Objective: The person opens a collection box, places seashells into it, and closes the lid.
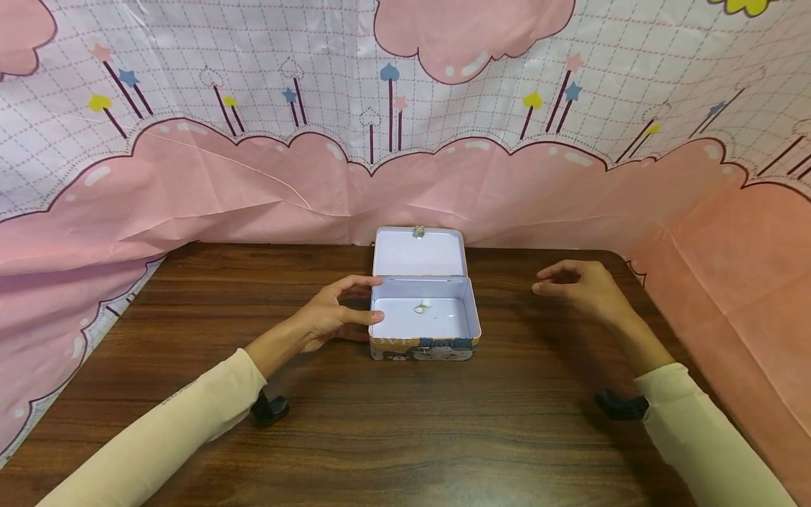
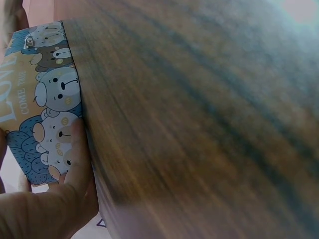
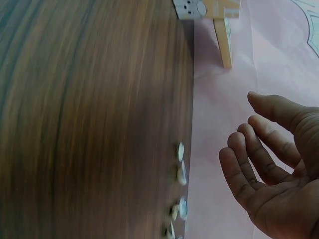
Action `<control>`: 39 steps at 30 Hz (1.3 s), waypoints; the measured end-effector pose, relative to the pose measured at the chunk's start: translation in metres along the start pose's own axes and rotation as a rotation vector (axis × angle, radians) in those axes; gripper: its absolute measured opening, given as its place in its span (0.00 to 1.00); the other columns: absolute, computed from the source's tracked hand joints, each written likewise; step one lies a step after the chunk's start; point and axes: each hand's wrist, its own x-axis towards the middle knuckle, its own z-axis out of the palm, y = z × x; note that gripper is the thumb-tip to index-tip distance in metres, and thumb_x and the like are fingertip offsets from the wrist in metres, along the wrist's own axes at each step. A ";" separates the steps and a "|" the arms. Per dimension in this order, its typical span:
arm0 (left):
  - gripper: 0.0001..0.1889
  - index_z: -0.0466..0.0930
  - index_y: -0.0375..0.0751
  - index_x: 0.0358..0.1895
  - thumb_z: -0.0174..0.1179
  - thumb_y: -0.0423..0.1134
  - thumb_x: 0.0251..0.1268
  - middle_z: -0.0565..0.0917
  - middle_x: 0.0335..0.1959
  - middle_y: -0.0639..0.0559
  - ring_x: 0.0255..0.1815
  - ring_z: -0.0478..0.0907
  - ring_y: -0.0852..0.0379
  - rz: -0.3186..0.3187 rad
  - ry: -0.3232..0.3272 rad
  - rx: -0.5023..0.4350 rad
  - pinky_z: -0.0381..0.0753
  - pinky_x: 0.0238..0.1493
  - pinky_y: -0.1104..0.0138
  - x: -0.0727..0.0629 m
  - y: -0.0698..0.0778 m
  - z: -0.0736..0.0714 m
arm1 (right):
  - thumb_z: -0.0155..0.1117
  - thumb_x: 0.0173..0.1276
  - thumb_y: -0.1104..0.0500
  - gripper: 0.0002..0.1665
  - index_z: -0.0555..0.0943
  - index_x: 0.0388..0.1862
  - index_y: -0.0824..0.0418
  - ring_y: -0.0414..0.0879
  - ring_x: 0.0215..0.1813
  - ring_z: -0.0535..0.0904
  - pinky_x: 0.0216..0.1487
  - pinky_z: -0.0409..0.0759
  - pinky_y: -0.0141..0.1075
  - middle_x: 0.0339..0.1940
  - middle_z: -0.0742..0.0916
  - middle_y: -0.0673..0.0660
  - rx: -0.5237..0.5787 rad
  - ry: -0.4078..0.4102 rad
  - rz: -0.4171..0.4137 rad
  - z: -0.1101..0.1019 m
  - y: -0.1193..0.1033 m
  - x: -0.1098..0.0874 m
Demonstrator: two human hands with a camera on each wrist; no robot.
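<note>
An open tin box [image 1: 421, 348] stands on the table, its white inside showing and its hinged lid [image 1: 419, 253] raised at the back. Bears and lettering decorate its outer wall [image 2: 60, 87]. Two small white pieces [image 1: 419, 308] lie on the box floor; their kind is too small to tell. My left hand [image 1: 329, 313] holds the box's left side, thumb at the rim and other fingers along the outer wall. To the right of the box, my right hand [image 1: 589, 289] hovers over the table, fingers loosely bent, with nothing visible between them.
In the right wrist view several small pale pieces [image 3: 181, 172] lie along the table's edge. The dark wooden table [image 1: 418, 429] meets a pink cloud-patterned cloth [image 1: 285, 211] behind, which also hangs at both sides. A black strap device [image 1: 623, 406] sits at the right wrist.
</note>
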 end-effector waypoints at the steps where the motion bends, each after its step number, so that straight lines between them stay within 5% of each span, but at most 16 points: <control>1: 0.42 0.69 0.48 0.87 0.75 0.28 0.74 0.63 0.85 0.35 0.60 0.86 0.41 -0.002 0.002 -0.001 0.98 0.60 0.46 0.000 0.000 0.000 | 0.80 0.77 0.42 0.27 0.92 0.63 0.59 0.44 0.54 0.86 0.49 0.83 0.25 0.56 0.95 0.60 -0.003 0.005 0.001 -0.001 0.003 0.000; 14: 0.41 0.69 0.48 0.86 0.75 0.29 0.74 0.62 0.85 0.34 0.60 0.87 0.42 -0.001 0.008 0.006 0.98 0.61 0.45 -0.001 0.000 0.000 | 0.79 0.78 0.44 0.30 0.90 0.66 0.65 0.32 0.45 0.82 0.40 0.83 0.28 0.63 0.92 0.66 -0.022 0.017 0.041 -0.025 0.039 -0.005; 25: 0.40 0.71 0.49 0.86 0.75 0.29 0.74 0.63 0.85 0.35 0.65 0.85 0.35 -0.013 0.015 -0.005 0.98 0.61 0.46 0.000 -0.001 0.000 | 0.80 0.78 0.48 0.31 0.87 0.67 0.68 0.34 0.38 0.87 0.37 0.89 0.32 0.48 0.96 0.52 0.021 0.006 0.060 -0.037 0.066 -0.007; 32: 0.41 0.68 0.47 0.87 0.75 0.30 0.75 0.61 0.86 0.33 0.64 0.85 0.36 -0.009 0.007 0.001 0.98 0.61 0.46 0.000 -0.001 -0.001 | 0.79 0.79 0.47 0.34 0.86 0.68 0.72 0.21 0.45 0.79 0.42 0.84 0.24 0.72 0.87 0.73 -0.022 -0.020 0.085 -0.043 0.075 -0.008; 39: 0.41 0.69 0.48 0.87 0.76 0.29 0.74 0.62 0.85 0.34 0.65 0.85 0.35 -0.010 0.009 0.002 0.98 0.60 0.46 0.000 -0.001 0.000 | 0.79 0.78 0.49 0.35 0.83 0.71 0.74 0.34 0.42 0.87 0.42 0.87 0.28 0.51 0.96 0.61 0.000 -0.051 0.119 -0.046 0.087 -0.008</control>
